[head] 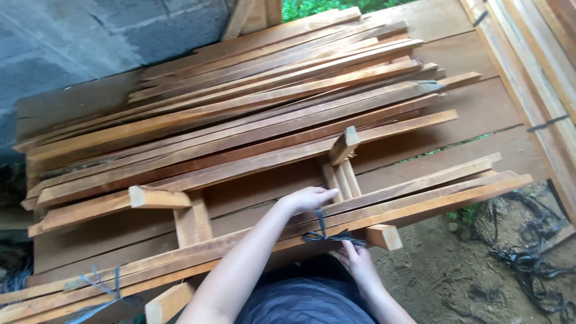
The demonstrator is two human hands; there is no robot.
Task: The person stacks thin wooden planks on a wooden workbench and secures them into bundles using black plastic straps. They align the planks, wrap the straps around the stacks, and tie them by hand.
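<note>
Your left hand (307,198) presses flat on the bundle of long reddish-brown wooden slats (420,195) at the near edge of the plank platform (480,108), steadying it. Your right hand (358,255), below the bundle, pinches the dark plastic strap (327,235) looped around the slats, keeping it taut.

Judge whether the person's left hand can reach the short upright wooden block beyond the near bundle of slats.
Probably yes: the left hand rests on the slat bundle, with the upright block just beyond and nothing between.
</note>
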